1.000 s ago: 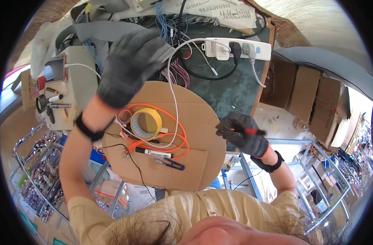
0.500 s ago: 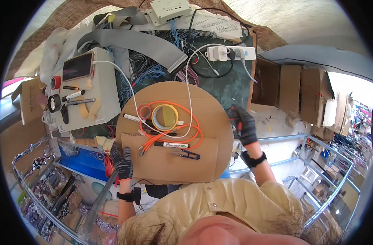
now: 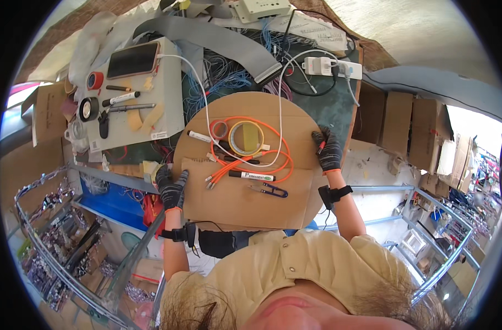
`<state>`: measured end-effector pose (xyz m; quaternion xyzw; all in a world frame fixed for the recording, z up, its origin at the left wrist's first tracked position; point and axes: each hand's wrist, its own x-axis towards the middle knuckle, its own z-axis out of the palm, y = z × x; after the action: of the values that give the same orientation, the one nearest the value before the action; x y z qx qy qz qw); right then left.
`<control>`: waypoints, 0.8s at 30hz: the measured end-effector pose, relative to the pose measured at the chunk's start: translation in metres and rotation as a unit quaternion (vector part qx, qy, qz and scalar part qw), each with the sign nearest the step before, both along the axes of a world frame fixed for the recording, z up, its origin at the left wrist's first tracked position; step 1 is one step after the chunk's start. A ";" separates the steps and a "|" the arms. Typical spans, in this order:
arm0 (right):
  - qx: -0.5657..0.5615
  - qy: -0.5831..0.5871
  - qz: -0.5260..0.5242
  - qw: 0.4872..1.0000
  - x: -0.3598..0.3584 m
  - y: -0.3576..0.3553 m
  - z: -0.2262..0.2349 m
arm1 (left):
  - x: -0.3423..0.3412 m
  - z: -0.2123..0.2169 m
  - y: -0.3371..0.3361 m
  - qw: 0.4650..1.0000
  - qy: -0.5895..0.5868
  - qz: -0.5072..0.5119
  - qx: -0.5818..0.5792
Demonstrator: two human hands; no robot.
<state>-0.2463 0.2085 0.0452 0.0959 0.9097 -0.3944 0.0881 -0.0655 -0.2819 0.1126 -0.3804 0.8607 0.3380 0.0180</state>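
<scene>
A round brown cardboard piece [image 3: 295,113] lies in front of me, with a smaller cardboard rectangle [image 3: 218,206] on its near part. My left hand [image 3: 171,187], in a grey-black glove, is at its left edge, thumb apart from the fingers. My right hand [image 3: 328,149], gloved alike, rests curled at its right edge. A small red thing [image 3: 321,146] shows at those fingers; its kind is unclear. On the cardboard lie a coiled orange cable [image 3: 290,165], a yellow tape roll [image 3: 232,144], a capped marker [image 3: 253,176], a white marker [image 3: 199,136] and blue thread snips [image 3: 274,190].
At the left a pale box [image 3: 168,77] carries a phone [image 3: 132,60], tape rolls and pens. A white charging cable [image 3: 201,82] crosses the cardboard. Behind are tangled wires [image 3: 218,91], a grey ribbon cable [image 3: 229,44] and a power strip [image 3: 350,69]. Metal rails [image 3: 391,188] flank me.
My right hand has come in to the cardboard's right edge. The left hand has moved farther forward along the left edge, its thumb spreading. The whole view has shifted slightly.
</scene>
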 end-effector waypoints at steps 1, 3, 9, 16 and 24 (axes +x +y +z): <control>-0.002 -0.002 0.004 1.000 -0.002 -0.001 -0.002 | -0.001 0.000 0.002 1.000 -0.002 0.004 -0.002; -0.132 0.003 -0.046 0.990 -0.009 0.000 -0.007 | 0.000 -0.001 0.003 0.997 0.059 0.018 0.052; -0.118 0.055 -0.027 0.991 -0.029 -0.014 0.024 | 0.000 0.009 -0.002 0.999 -0.014 0.002 0.041; -0.091 0.103 -0.075 0.988 -0.029 -0.029 0.066 | -0.013 0.033 0.004 0.997 0.051 -0.010 -0.055; -0.177 0.157 -0.136 0.962 -0.031 -0.045 0.110 | 0.000 0.003 0.003 0.990 0.130 0.048 -0.004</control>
<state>-0.2769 0.1630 0.1549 0.1383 0.8061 -0.5677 -0.0943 -0.0653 -0.2794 0.1159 -0.3739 0.8380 0.3814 -0.1118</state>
